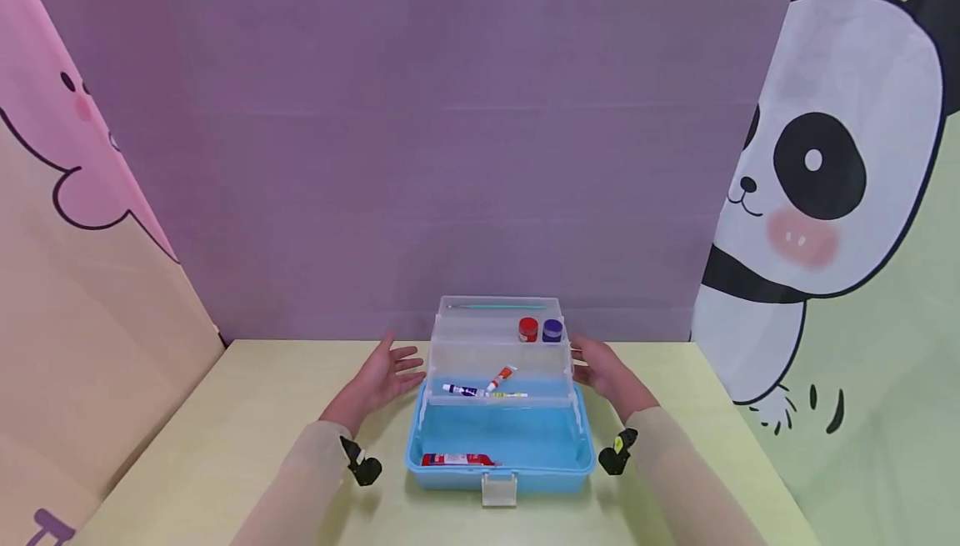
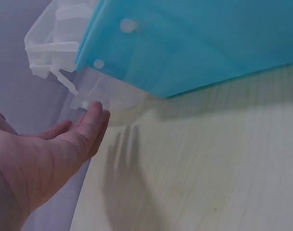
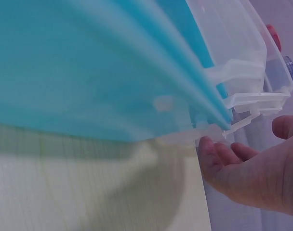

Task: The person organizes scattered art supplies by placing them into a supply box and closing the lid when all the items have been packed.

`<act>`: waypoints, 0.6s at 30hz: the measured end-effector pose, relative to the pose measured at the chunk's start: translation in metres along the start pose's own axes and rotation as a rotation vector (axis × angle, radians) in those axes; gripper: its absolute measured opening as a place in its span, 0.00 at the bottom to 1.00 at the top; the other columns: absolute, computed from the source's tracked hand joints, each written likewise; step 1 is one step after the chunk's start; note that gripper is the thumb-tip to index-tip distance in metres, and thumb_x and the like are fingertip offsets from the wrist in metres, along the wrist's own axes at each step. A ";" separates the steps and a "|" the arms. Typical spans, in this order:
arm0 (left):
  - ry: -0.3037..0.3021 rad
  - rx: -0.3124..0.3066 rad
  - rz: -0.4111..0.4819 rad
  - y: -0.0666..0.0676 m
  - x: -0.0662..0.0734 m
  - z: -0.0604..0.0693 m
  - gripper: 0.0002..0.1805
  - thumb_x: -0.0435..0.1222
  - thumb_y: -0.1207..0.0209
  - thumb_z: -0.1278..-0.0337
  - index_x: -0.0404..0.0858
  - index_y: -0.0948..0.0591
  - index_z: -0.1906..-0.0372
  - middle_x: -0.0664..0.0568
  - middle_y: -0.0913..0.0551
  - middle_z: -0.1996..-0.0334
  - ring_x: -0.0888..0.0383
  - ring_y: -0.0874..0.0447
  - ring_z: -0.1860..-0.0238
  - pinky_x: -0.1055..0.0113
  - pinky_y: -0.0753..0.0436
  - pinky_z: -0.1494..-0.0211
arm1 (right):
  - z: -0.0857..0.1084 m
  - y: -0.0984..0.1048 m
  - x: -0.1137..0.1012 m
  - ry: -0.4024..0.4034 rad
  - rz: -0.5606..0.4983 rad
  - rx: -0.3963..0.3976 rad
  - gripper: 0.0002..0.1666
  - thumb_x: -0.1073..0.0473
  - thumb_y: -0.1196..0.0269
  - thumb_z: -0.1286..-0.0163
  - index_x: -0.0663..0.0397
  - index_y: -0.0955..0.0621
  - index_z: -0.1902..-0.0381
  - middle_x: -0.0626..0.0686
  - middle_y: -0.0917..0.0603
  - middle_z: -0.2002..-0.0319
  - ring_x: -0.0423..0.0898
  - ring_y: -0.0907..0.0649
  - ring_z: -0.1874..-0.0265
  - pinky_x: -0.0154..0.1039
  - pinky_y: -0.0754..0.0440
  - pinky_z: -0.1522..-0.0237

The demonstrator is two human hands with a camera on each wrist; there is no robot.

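Observation:
A light-blue plastic box [image 1: 540, 482] stands with its clear lid back and two clear tiers, an upper tray [image 1: 472, 331] and a lower tray [image 1: 450, 367], raised. My left hand [image 1: 386, 377] is beside its left back side, fingers spread, holding nothing. My right hand [image 1: 606, 371] is at the right back side, fingers loosely bent near the clear hinge arm [image 3: 243, 124]; whether they touch it I cannot tell. The upper tiers carry a red jar [image 1: 528, 329], a purple jar [image 1: 552, 330] and a thin green brush [image 1: 498, 307]. A red tube [image 1: 456, 459] lies in the base.
In the lower tray are an orange-red tube [image 1: 500, 378], a dark-blue tube [image 1: 459, 390] and a yellowish tube [image 1: 510, 395]. The pale wooden table [image 1: 285, 396] ends at a purple backdrop [image 1: 450, 154] behind the box. A clear latch [image 1: 499, 490] hangs at the front.

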State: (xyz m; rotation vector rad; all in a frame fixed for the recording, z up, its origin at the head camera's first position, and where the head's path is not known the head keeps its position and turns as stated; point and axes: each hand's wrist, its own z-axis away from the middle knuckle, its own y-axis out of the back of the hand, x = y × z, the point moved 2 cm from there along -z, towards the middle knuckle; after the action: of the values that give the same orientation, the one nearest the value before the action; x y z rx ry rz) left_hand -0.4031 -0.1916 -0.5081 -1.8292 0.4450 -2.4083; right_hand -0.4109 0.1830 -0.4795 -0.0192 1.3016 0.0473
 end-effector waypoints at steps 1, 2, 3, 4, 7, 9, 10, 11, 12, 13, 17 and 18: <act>0.003 -0.010 0.004 -0.001 0.000 -0.001 0.50 0.67 0.68 0.33 0.27 0.47 0.27 0.29 0.42 0.32 0.33 0.37 0.34 0.51 0.30 0.36 | 0.000 0.000 0.000 -0.003 -0.002 -0.002 0.28 0.55 0.53 0.25 0.68 0.35 0.34 0.68 0.34 0.35 0.59 0.26 0.48 0.47 0.26 0.45; 0.008 -0.020 0.006 -0.003 0.000 -0.002 0.51 0.67 0.69 0.34 0.27 0.47 0.27 0.29 0.43 0.32 0.33 0.38 0.34 0.50 0.31 0.35 | -0.001 0.000 0.001 -0.006 -0.001 -0.002 0.29 0.55 0.54 0.25 0.69 0.36 0.33 0.68 0.34 0.35 0.59 0.26 0.48 0.47 0.26 0.45; 0.013 -0.031 0.004 -0.004 0.000 -0.003 0.51 0.67 0.69 0.33 0.27 0.48 0.27 0.29 0.43 0.32 0.33 0.38 0.34 0.50 0.32 0.35 | -0.001 0.001 0.001 -0.007 0.000 -0.006 0.29 0.55 0.54 0.24 0.69 0.37 0.33 0.68 0.35 0.35 0.59 0.27 0.48 0.48 0.26 0.44; 0.017 -0.040 -0.007 -0.006 0.001 -0.003 0.51 0.68 0.69 0.34 0.27 0.48 0.27 0.29 0.43 0.31 0.33 0.39 0.33 0.50 0.32 0.35 | -0.001 0.001 0.001 -0.011 -0.001 -0.004 0.28 0.54 0.54 0.23 0.68 0.36 0.33 0.67 0.35 0.35 0.60 0.27 0.47 0.48 0.26 0.44; 0.029 -0.050 -0.043 -0.009 0.003 -0.006 0.52 0.69 0.68 0.36 0.28 0.47 0.27 0.32 0.42 0.31 0.35 0.38 0.33 0.52 0.31 0.35 | -0.002 0.002 0.001 -0.016 -0.010 -0.008 0.28 0.54 0.54 0.23 0.67 0.36 0.33 0.66 0.35 0.35 0.62 0.28 0.45 0.50 0.27 0.42; 0.034 -0.047 -0.073 -0.010 0.003 -0.007 0.53 0.71 0.67 0.38 0.29 0.46 0.27 0.34 0.41 0.32 0.37 0.35 0.35 0.54 0.29 0.36 | -0.003 0.002 0.001 -0.011 -0.006 -0.015 0.28 0.53 0.54 0.22 0.66 0.36 0.33 0.66 0.34 0.36 0.63 0.29 0.44 0.51 0.28 0.41; 0.037 -0.047 -0.078 -0.011 0.003 -0.008 0.54 0.71 0.67 0.39 0.29 0.45 0.27 0.34 0.40 0.32 0.38 0.34 0.35 0.55 0.28 0.37 | -0.004 0.002 0.002 -0.010 -0.005 -0.019 0.28 0.53 0.53 0.22 0.66 0.35 0.34 0.66 0.34 0.36 0.63 0.29 0.44 0.51 0.28 0.41; 0.040 -0.046 -0.089 -0.011 0.004 -0.009 0.55 0.72 0.67 0.40 0.29 0.45 0.27 0.34 0.39 0.32 0.39 0.33 0.36 0.55 0.27 0.37 | -0.004 0.002 0.002 -0.004 0.000 -0.027 0.28 0.52 0.54 0.22 0.67 0.36 0.33 0.66 0.34 0.36 0.63 0.29 0.44 0.52 0.28 0.41; 0.045 -0.041 -0.095 -0.011 0.004 -0.010 0.54 0.72 0.68 0.40 0.30 0.43 0.27 0.35 0.38 0.33 0.40 0.31 0.37 0.56 0.26 0.39 | -0.004 0.002 0.002 -0.001 0.006 -0.032 0.28 0.52 0.54 0.22 0.67 0.35 0.33 0.66 0.34 0.36 0.62 0.29 0.44 0.52 0.28 0.41; 0.051 -0.041 -0.096 -0.011 0.004 -0.011 0.54 0.72 0.68 0.40 0.30 0.43 0.28 0.35 0.37 0.34 0.42 0.29 0.39 0.57 0.25 0.39 | -0.005 0.003 0.003 0.002 0.015 -0.033 0.28 0.52 0.55 0.22 0.66 0.35 0.34 0.66 0.33 0.36 0.62 0.28 0.45 0.52 0.28 0.41; 0.059 -0.068 -0.110 -0.011 0.006 -0.015 0.54 0.72 0.71 0.39 0.28 0.41 0.29 0.34 0.34 0.38 0.48 0.25 0.46 0.61 0.21 0.44 | -0.007 0.003 0.006 0.000 0.037 -0.031 0.27 0.51 0.54 0.22 0.65 0.31 0.36 0.65 0.32 0.37 0.60 0.28 0.46 0.51 0.28 0.42; 0.062 -0.070 -0.105 -0.011 0.006 -0.016 0.54 0.72 0.71 0.39 0.28 0.40 0.30 0.35 0.33 0.39 0.49 0.24 0.48 0.62 0.21 0.46 | -0.007 0.003 0.007 0.002 0.043 -0.028 0.27 0.51 0.54 0.22 0.64 0.30 0.37 0.64 0.32 0.37 0.60 0.28 0.46 0.51 0.27 0.42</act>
State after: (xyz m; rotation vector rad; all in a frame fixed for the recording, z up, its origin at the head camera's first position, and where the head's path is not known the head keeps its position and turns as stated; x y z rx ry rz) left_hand -0.4190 -0.1799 -0.5034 -1.8551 0.4553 -2.5560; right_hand -0.4163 0.1855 -0.4878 -0.0150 1.3032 0.1025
